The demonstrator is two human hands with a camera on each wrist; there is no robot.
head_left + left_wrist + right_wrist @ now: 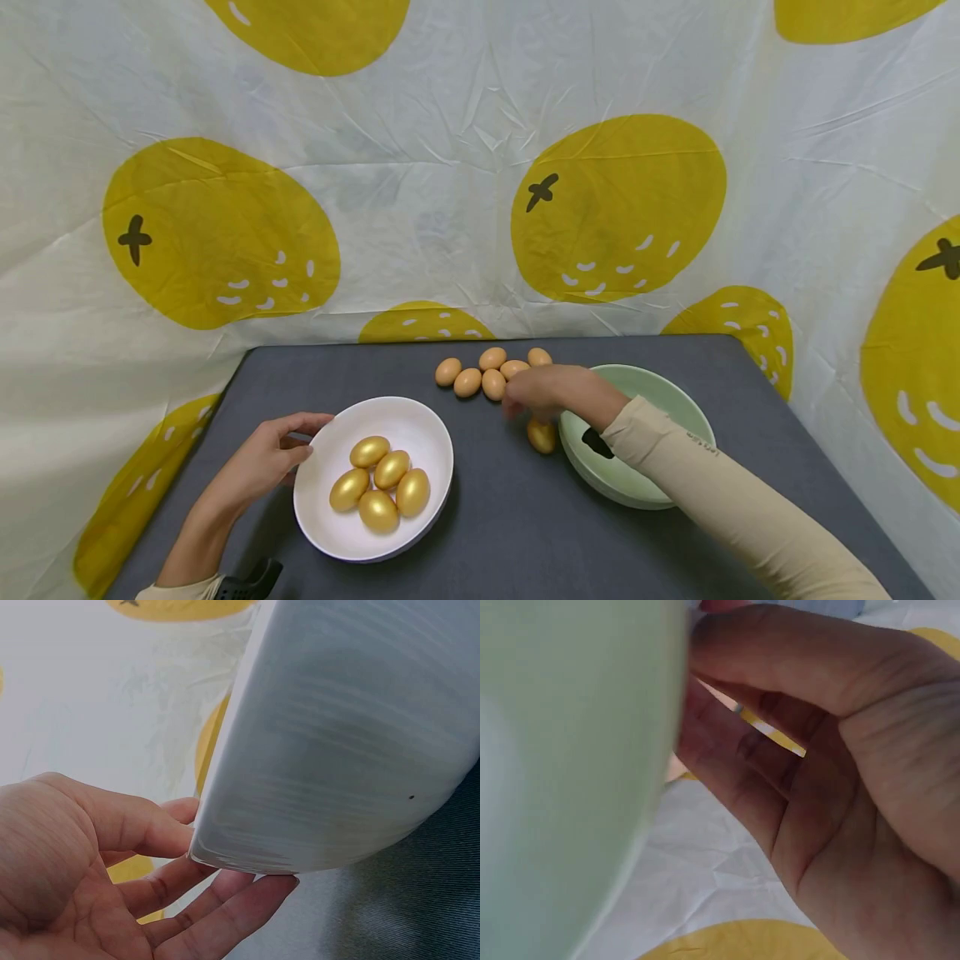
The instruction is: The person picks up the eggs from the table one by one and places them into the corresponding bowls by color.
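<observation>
My left hand (273, 454) holds the left rim of a white bowl (318, 521), thumb at the rim and fingers against its outer side (337, 750). Several shiny gold eggs (379, 511) lie inside that bowl. Reaching over a pale green bowl (660, 392), my right hand (543, 390) is blurred beside a group of light brown eggs (467, 382). One gold egg (542, 436) is just below it, by the green bowl's left side. In the right wrist view the green bowl's rim (570, 780) hides the fingertips, so whether they hold an egg is unclear.
Both bowls stand on a dark grey table (502, 542). Behind it hangs a white cloth (420, 217) printed with large yellow fruit. A black device (251, 581) sits at the left wrist, and a black piece (597, 442) shows beside the right wrist, over the green bowl.
</observation>
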